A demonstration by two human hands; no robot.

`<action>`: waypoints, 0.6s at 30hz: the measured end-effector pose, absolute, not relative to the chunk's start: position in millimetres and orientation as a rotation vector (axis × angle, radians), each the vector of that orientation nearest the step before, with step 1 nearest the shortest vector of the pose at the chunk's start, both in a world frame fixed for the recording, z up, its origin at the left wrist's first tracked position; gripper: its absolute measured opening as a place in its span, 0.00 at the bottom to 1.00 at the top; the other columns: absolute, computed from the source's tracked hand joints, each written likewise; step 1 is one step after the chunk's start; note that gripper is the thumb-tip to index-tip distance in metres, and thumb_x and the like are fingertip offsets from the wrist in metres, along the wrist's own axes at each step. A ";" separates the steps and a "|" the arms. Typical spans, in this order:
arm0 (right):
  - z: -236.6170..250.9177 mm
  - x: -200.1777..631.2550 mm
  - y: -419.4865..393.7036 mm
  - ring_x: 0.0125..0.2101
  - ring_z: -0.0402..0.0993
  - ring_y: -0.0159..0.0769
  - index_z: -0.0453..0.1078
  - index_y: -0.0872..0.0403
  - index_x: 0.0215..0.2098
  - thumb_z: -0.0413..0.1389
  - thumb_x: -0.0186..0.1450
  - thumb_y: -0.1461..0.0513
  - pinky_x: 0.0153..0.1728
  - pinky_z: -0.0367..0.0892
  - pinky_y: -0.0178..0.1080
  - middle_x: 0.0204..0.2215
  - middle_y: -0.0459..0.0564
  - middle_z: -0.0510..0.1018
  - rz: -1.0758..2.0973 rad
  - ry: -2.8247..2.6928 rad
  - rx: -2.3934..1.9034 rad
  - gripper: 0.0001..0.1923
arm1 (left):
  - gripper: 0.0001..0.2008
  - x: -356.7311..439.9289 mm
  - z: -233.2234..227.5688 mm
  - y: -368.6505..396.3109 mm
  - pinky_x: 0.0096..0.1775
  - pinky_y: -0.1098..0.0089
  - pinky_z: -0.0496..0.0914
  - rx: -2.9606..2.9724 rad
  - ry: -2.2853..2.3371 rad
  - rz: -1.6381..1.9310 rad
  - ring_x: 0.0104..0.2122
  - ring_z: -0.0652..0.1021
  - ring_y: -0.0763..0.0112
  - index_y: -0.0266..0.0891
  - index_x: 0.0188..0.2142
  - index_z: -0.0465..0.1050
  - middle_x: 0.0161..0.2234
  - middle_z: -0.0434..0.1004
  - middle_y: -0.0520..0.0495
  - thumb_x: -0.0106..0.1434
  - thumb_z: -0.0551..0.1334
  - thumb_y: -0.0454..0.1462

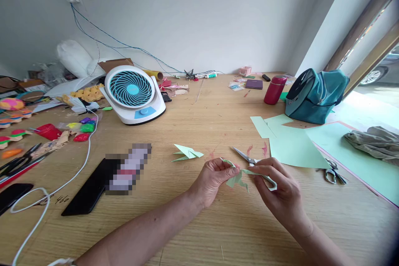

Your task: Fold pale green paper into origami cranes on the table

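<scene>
My left hand (215, 176) and my right hand (279, 187) pinch a small pale green folded paper piece (238, 178) between their fingertips, just above the wooden table (199, 224). My right hand also carries a pair of scissors (246, 158), its blades pointing up and left past the paper, a pale handle loop around a finger. A finished pale green folded paper figure (187, 152) lies on the table a little beyond my left hand.
Pale green paper sheets (293, 143) and a second pair of scissors (333, 172) lie to the right. A teal bag (314, 95), a red bottle (274, 90), a white and blue fan (132, 93), a black phone (90, 189), a white cable (62, 185) and craft clutter at left surround the area.
</scene>
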State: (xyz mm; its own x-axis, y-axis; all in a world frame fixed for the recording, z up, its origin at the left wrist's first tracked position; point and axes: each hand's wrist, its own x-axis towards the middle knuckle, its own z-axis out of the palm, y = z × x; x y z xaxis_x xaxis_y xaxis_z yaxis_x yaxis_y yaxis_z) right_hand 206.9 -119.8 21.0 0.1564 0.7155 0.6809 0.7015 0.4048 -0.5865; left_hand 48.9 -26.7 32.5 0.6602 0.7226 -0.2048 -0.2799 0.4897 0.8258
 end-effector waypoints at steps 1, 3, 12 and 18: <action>20.9 207.0 -119.3 0.32 0.72 0.36 0.74 0.49 0.41 0.55 0.65 0.71 0.31 0.66 0.38 0.33 0.48 0.74 0.016 -1.546 -1.299 0.11 | 0.17 49.0 32.3 -26.7 0.36 0.72 0.65 0.875 0.575 0.667 0.28 0.73 0.76 0.34 0.29 0.79 0.25 0.76 0.52 0.44 0.78 0.41; 21.0 207.2 -118.4 0.33 0.73 0.36 0.74 0.49 0.41 0.55 0.66 0.70 0.33 0.66 0.38 0.33 0.48 0.74 0.033 -1.534 -1.291 0.11 | 0.16 49.0 31.6 -26.6 0.36 0.72 0.65 0.908 0.547 0.694 0.28 0.72 0.77 0.34 0.29 0.77 0.25 0.75 0.53 0.44 0.78 0.40; 19.4 202.9 -115.9 0.33 0.71 0.35 0.73 0.50 0.37 0.56 0.67 0.69 0.34 0.65 0.38 0.31 0.47 0.73 0.166 -1.482 -1.288 0.07 | 0.19 48.0 31.5 -28.1 0.33 0.73 0.68 1.006 0.529 0.752 0.28 0.73 0.77 0.35 0.22 0.63 0.29 0.76 0.51 0.49 0.75 0.36; 19.4 201.2 -115.4 0.32 0.70 0.34 0.73 0.51 0.36 0.55 0.67 0.68 0.33 0.65 0.38 0.31 0.47 0.72 0.181 -1.488 -1.294 0.07 | 0.19 46.4 30.4 -29.2 0.30 0.73 0.70 1.157 0.506 0.738 0.29 0.78 0.73 0.38 0.26 0.60 0.34 0.78 0.49 0.56 0.71 0.40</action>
